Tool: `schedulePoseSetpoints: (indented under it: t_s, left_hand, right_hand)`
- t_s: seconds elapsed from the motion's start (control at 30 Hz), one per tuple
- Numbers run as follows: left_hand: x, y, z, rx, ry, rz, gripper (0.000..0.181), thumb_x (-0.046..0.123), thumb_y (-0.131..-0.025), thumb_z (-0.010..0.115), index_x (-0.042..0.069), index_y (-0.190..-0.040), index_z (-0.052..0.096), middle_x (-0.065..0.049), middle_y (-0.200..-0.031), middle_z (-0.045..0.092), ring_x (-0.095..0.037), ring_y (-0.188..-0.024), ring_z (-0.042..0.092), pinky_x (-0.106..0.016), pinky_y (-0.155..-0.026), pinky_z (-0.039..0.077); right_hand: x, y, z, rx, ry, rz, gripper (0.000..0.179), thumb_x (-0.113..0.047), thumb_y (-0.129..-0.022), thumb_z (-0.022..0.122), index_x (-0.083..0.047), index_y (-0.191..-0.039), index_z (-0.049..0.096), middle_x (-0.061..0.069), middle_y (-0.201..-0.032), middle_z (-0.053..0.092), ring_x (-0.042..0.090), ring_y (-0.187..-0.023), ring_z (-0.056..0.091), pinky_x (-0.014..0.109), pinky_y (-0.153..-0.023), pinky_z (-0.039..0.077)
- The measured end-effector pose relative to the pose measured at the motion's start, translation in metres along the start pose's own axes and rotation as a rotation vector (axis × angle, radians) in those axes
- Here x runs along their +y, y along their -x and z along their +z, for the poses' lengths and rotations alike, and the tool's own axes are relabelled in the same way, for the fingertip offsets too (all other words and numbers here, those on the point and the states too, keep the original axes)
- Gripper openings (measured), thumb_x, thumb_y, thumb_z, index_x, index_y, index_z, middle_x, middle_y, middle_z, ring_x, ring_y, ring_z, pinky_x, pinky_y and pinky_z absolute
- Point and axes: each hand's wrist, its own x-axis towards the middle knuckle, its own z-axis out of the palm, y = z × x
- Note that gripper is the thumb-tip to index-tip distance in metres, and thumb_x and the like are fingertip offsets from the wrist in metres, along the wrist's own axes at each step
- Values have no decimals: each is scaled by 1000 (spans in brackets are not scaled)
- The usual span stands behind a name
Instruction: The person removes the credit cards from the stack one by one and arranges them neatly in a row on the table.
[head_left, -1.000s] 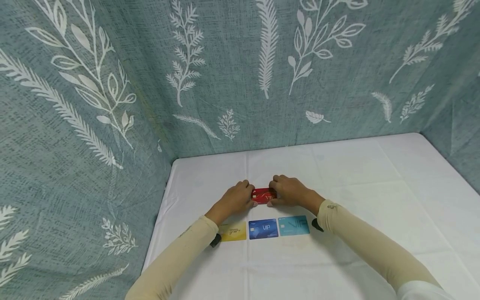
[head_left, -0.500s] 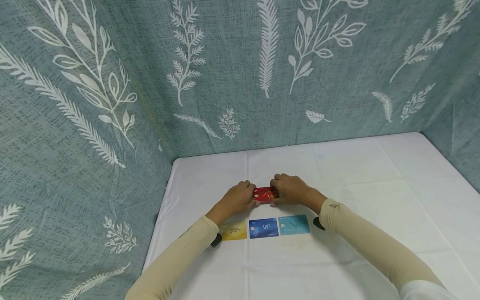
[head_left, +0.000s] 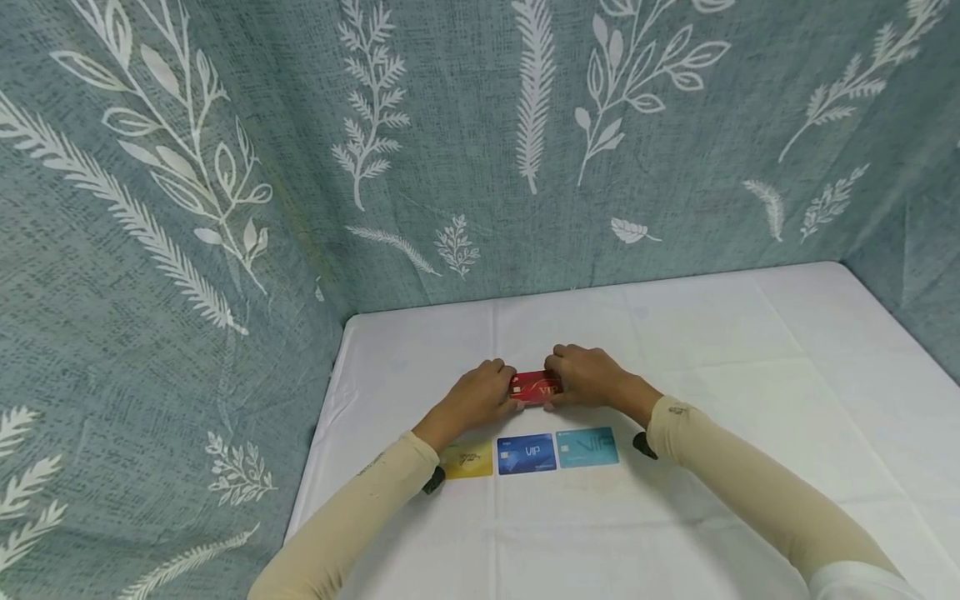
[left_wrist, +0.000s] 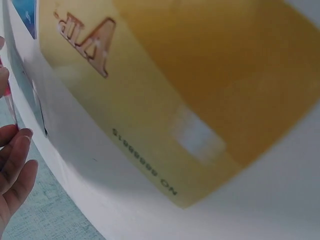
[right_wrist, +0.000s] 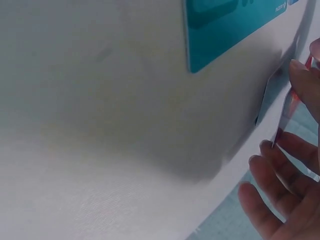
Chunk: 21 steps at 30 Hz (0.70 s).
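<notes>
Both hands pinch a red VIP card by its ends: my left hand (head_left: 483,396) grips its left end, my right hand (head_left: 588,377) its right end. The red card (head_left: 534,387) lies face up between them in the head view. Both wrist views show it edge-on, raised above the table. Beneath it, another card (right_wrist: 274,92) appears on the table, its face too dim to tell; the head view hides it. Nearer the person is a row: a yellow card (head_left: 471,461) partly behind the left wrist, a blue card (head_left: 527,455) and a teal card (head_left: 587,447).
A white cloth covers the table (head_left: 720,367). Teal curtains (head_left: 465,142) with white leaf prints hang behind it and along both sides. Dark wrist devices (head_left: 433,480) show under the cuffs, the left one beside the yellow card.
Both hands have shifted slightly to the right with the red card between them. The row of cards on the table stays in place.
</notes>
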Motion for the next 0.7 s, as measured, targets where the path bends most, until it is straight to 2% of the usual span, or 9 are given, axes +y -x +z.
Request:
schedulePoseSetpoints:
  t_s: [0.27, 0.57, 0.7]
  left_hand:
    - [5, -2, 1, 6, 6, 27, 46, 38, -88, 64, 3, -118, 58, -3, -99, 56, -13, -84, 49, -28, -78, 47]
    - [11, -3, 2, 19, -24, 41, 44, 39, -88, 64, 4, -115, 59, -3, -97, 57, -12, -82, 49, -26, -76, 47]
    - [14, -2, 4, 24, -23, 48, 45, 40, -88, 64, 4, -115, 59, -3, -98, 57, -12, -83, 49, -27, -77, 48]
  right_hand:
    - [3, 6, -3, 7, 13, 16, 56, -55, -71, 75, -13, -107, 65, -2, -85, 56, 11, -71, 49, 25, -57, 45]
    - [8, 11, -2, -39, 12, 42, 60, -58, -72, 74, -16, -113, 64, -3, -89, 57, 10, -73, 50, 23, -56, 43]
    - [8, 15, -2, -33, -1, 34, 59, -57, -72, 74, -15, -113, 63, -2, -90, 57, 10, -73, 50, 24, -56, 43]
